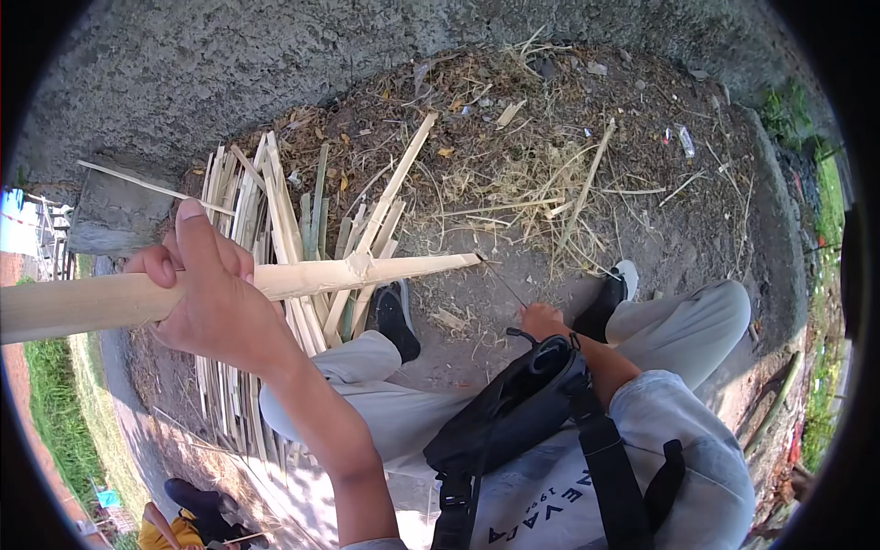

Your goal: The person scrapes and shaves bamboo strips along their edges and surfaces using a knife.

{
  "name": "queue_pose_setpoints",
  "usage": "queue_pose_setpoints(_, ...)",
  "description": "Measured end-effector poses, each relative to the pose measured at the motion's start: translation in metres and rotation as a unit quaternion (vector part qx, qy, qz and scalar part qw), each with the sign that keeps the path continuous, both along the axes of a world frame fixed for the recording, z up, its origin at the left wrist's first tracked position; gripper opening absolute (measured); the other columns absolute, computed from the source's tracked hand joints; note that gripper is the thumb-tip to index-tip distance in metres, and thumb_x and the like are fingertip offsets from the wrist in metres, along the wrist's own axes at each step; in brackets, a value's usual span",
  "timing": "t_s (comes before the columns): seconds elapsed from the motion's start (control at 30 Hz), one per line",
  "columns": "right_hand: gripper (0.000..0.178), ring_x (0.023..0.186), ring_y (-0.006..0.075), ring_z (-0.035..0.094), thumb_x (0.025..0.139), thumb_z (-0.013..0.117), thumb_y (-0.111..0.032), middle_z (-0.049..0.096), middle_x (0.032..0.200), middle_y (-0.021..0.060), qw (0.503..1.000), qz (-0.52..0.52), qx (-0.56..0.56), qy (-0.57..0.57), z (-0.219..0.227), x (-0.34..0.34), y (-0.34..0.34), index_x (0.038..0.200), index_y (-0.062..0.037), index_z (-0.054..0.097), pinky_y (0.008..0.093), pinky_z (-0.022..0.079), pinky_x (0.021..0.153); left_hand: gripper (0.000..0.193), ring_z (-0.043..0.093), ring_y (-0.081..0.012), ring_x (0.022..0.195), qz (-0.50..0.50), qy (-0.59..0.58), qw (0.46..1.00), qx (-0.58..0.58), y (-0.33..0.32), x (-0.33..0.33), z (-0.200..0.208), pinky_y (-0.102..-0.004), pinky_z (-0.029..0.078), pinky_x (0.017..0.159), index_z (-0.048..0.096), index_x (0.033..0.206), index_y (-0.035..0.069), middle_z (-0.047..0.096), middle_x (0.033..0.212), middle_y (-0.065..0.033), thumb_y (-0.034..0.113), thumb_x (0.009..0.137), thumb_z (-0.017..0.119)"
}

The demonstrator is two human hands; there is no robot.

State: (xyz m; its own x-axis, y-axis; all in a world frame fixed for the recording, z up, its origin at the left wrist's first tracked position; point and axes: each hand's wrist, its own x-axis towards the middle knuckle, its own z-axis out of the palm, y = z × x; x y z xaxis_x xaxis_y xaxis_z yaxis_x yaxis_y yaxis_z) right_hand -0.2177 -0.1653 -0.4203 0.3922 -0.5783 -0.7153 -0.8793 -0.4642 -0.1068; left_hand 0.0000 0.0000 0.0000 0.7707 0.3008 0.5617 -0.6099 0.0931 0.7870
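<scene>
My left hand is wrapped round a long, pale bamboo strip, its thumb pointing up. The strip runs from the left rim across to a narrowed end in the middle, with a node partway along. Lower right of that end, my right hand is closed on what looks like a knife. Its thin, dark blade reaches up to the strip's tip, apparently touching it; the handle is hidden in my fist.
A pile of split bamboo strips lies beside my left leg. Shavings litter the dirt, with a loose stick among them. A concrete wall rises beyond. Another person's dark shoe shows at lower left. A black bag hangs at my front.
</scene>
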Motion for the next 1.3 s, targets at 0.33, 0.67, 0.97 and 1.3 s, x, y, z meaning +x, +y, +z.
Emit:
queue_pose_setpoints(0.33,0.055,0.107,0.0385,0.062,0.097,0.04,-0.048,0.065,0.111,0.0205,0.998,0.014,-0.017,-0.062,-0.007,-0.007,0.0,0.107,-0.0011,0.066,0.0495,0.047,0.093,0.038,0.026,-0.0037,0.039,-0.11,-0.011,0.993,-0.035,0.015,-0.013,0.006,-0.0218,0.02,0.036,0.031,0.076,0.014,0.033,0.052,0.0026,-0.01,0.084,0.06)
queue_pose_setpoints(0.67,0.066,0.046,0.0247,0.058,0.097,0.04,-0.053,0.058,0.054,0.0116,0.87,-0.287,0.395,-0.074,-0.037,-0.005,-0.049,0.058,-0.0014,0.057,0.0405,0.049,0.048,0.034,0.018,-0.0045,0.04,-0.441,-0.079,0.893,-0.051,0.046,0.0,-0.001,-0.0228,0.015,0.035,0.027,0.077,0.016,0.024,0.051,0.0029,-0.01,0.088,0.045)
queue_pose_setpoints(0.97,0.055,0.07,0.036,0.067,0.091,0.054,-0.047,0.065,0.068,0.0203,0.971,-0.108,0.138,-0.164,0.027,0.012,-0.042,0.071,0.0022,0.066,0.0459,0.052,0.064,0.038,0.018,-0.0044,0.042,-0.242,-0.02,0.969,-0.035,0.046,0.021,0.004,-0.0223,0.015,0.036,0.028,0.072,0.017,0.021,0.051,0.0045,-0.002,0.091,0.055)
queue_pose_setpoints(1.3,0.04,0.083,0.0423,0.066,0.088,0.058,-0.038,0.067,0.082,0.0255,0.951,-0.071,-0.005,-0.302,0.087,0.033,-0.051,0.088,0.0007,0.068,0.05,0.052,0.076,0.037,0.019,-0.0046,0.042,-0.243,-0.019,0.969,-0.047,0.035,0.024,0.004,-0.0211,0.016,0.037,0.03,0.07,0.017,0.021,0.052,0.0048,-0.003,0.091,0.053)
